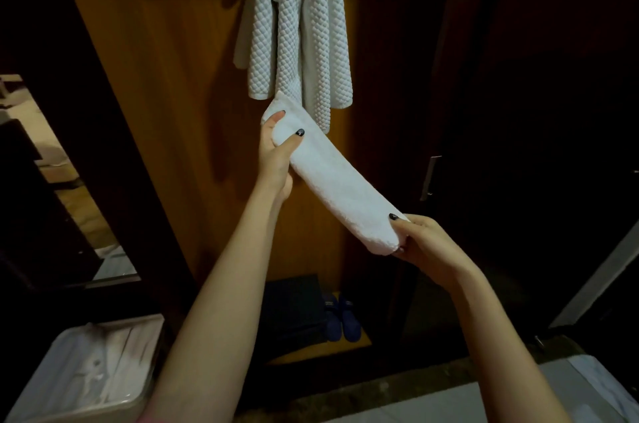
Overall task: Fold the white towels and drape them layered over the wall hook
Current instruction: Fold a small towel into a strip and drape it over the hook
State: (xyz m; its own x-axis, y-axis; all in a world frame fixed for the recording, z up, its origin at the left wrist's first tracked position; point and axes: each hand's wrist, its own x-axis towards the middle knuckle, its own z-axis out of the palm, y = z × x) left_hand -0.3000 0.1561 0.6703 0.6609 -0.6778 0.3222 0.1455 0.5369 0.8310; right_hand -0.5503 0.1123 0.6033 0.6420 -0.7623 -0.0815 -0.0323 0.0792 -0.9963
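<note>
Mid-frame, my left grip point(276, 149) and right grip point(418, 239) each pinch one end of a folded white towel point(332, 180), held slantwise just below the waffle towel point(301, 25) hanging at upper centre. Folding looks finished; next I should lift it and drape it on top.

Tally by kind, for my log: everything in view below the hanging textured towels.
Folded white towel: 1
Hands (left hand, right hand), each gripping a towel end: 2
Blue slippers: 2
White bin: 1
Dark box: 1
Total: 7
</note>
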